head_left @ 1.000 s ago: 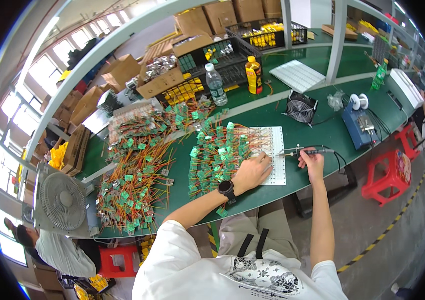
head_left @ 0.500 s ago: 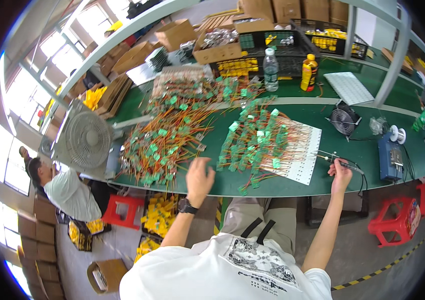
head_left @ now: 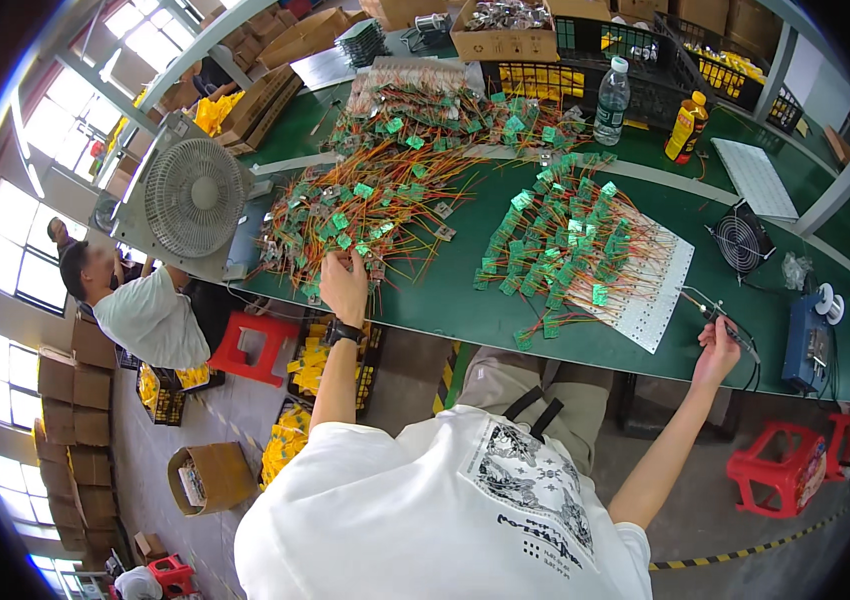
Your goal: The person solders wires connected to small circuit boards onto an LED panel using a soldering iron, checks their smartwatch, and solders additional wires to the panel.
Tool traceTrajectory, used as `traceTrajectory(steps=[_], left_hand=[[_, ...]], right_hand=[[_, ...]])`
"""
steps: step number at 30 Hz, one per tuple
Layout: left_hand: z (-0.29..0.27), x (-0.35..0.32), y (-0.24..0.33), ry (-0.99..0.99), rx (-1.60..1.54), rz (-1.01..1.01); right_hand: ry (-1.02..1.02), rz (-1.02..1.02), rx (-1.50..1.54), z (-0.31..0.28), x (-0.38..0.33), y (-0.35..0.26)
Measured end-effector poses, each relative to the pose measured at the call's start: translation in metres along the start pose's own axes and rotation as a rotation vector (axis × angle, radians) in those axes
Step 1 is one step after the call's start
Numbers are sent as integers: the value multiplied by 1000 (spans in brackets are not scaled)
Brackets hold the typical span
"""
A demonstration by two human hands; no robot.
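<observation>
At the front edge of a heap of small green circuit boards with red and orange wires [head_left: 375,205], my left hand [head_left: 345,287] has its fingers curled together among the boards; what they pinch is too small to name. My right hand [head_left: 718,352] is closed round a soldering iron [head_left: 709,305] with a thin metal feed tube and a black cable. The iron's tip points left, near the right edge of a white perforated board [head_left: 667,305]. Rows of wired green boards [head_left: 555,235] lie across that board's left part, their wires reaching onto it.
A grey fan [head_left: 195,198] stands left of the heap. To the right are a small black fan [head_left: 742,240], a blue soldering station [head_left: 807,345] and a white solder spool [head_left: 829,304]. Two bottles [head_left: 612,103] stand behind. A person [head_left: 150,310] sits at far left.
My left hand has moved left and away from me into the heap, its fingers closing there. My right hand still holds the soldering iron beside the white board. The whole view has shifted.
</observation>
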State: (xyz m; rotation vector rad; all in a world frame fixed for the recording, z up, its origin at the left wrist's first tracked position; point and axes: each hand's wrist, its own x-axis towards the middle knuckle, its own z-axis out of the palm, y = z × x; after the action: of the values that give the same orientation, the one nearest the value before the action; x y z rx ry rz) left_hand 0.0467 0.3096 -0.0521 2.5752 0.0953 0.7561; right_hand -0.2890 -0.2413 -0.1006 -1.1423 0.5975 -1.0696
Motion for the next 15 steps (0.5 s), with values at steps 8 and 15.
traceTrajectory(steps=[8,15], left_hand=[[-4,4,7,-69,-91,151],[1,15,-20,-284,-573,-84]], right_hand=[[-1,4,-45,-1,-2,3],[-21,10,-51,0,1,3]])
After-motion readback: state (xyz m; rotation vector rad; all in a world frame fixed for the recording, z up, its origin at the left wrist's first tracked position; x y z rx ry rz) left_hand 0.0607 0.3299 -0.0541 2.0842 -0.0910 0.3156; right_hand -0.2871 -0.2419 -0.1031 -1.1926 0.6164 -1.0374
